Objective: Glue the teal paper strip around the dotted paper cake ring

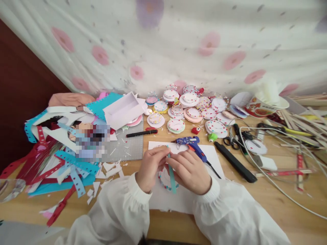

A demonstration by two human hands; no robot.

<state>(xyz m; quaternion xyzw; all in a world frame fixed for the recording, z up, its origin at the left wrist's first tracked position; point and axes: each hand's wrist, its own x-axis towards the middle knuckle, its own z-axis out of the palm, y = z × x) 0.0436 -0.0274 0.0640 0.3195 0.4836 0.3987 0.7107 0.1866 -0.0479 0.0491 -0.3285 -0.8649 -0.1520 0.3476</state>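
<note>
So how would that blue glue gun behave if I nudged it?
The blue glue gun would probably swivel rather than roll, given its angled handle. Its black cord might drag and tug. Looking plastic, it may be fairly light for its size.

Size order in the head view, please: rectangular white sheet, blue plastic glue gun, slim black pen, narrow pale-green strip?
White sheet
Blue glue gun
Black pen, pale-green strip: too alike to rank

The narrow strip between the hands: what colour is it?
The strip is pale turquoise green, showing best in the head view.
</note>
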